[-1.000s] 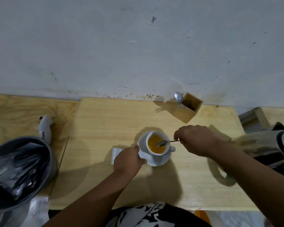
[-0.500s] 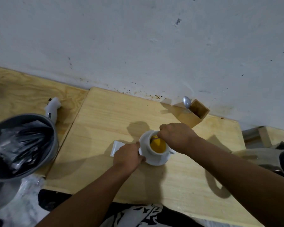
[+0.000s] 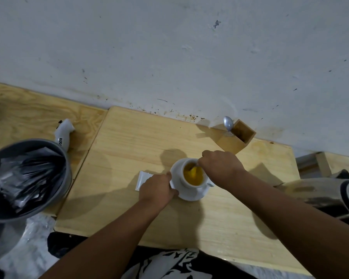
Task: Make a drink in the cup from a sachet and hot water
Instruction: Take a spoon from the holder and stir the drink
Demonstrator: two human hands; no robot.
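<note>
A white cup [image 3: 191, 183] full of orange-yellow liquid stands on a white saucer [image 3: 191, 195] in the middle of the wooden table [image 3: 129, 141]. My right hand [image 3: 220, 167] hovers over the cup's far rim, closed on a small spoon [image 3: 190, 169] whose bowl dips into the drink. My left hand [image 3: 157, 189] grips the saucer's left edge. A white sachet [image 3: 142, 178] lies flat just left of the saucer, partly under my left hand.
A wooden holder [image 3: 237, 138] with a spoon [image 3: 228, 122] stands by the wall at the back right. A steel kettle [image 3: 326, 195] sits at the right edge. A grey bin [image 3: 26, 178] with a black bag and a white handheld device [image 3: 64, 133] are at the left.
My right hand moved from the right of the cup to directly over it, tipping the spoon down into the drink. My left hand stayed on the saucer. The camera shifted.
</note>
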